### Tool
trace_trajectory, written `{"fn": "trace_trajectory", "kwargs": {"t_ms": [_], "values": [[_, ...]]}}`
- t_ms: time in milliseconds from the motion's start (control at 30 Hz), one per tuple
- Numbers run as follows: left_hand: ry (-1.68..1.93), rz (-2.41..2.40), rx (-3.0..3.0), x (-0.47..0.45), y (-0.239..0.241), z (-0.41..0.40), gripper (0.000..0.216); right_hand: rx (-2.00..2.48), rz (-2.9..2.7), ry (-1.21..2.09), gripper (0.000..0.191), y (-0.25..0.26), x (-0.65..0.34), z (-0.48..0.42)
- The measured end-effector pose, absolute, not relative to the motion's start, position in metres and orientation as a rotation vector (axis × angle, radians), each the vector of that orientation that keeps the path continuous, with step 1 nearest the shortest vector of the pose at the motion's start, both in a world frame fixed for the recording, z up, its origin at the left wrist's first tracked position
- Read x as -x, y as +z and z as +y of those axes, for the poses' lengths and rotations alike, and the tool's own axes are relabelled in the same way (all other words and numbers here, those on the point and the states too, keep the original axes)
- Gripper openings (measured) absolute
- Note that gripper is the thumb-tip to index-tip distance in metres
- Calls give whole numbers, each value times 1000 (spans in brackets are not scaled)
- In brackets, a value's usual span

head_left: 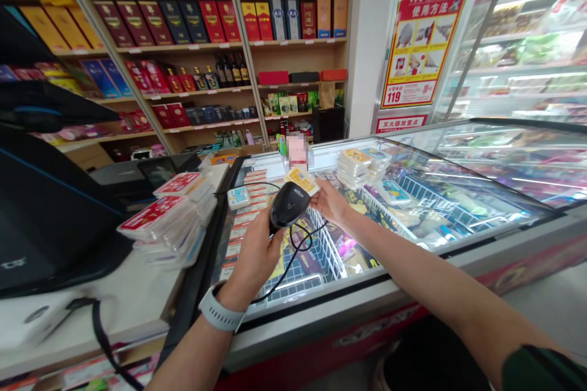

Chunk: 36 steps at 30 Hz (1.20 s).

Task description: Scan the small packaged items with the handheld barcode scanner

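Wrapped round the handle of a black barcode scanner is my left hand, with a pale watch on the wrist. The scanner's head points away from me. My right hand grips a yellow-and-white packet by its right edge, just beyond the scanner head, which hides part of it. Below both hands lies the glass top of a chest freezer. A black cable loops over the glass. To the right stand stacked packets, and a small blue-and-white packet lies at the left.
Red-and-white packets are piled on the counter left of the freezer. A black checkout terminal stands beside them. Shelves with boxes and bottles line the back, and a red-and-yellow poster hangs on the wall.
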State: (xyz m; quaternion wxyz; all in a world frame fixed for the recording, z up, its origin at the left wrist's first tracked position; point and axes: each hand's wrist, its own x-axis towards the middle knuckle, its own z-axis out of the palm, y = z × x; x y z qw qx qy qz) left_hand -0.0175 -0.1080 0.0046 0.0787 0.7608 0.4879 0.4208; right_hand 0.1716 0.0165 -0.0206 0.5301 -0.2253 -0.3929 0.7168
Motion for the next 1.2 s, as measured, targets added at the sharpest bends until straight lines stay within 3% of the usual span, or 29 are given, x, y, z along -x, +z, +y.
{"fn": "trace_trajectory", "kwargs": {"t_ms": [600,767,900,1067,1200], "values": [[1218,1566,-2328,17,3,-105,36,598,-934,1683,31,-13,-173,12],[1228,1516,-2380,18,-2,-103,42,694,-990,1555,24,-5,-179,9],[1211,1492,-2402,17,-1,-102,43,887,-1220,1177,27,2,-208,-7],[1223,1489,-2397,16,0,-102,46,1254,-1464,329,35,-3,-285,-44],[1219,1480,-2397,16,1,-103,45,1531,-1457,-156,46,-15,-343,-49]]}}
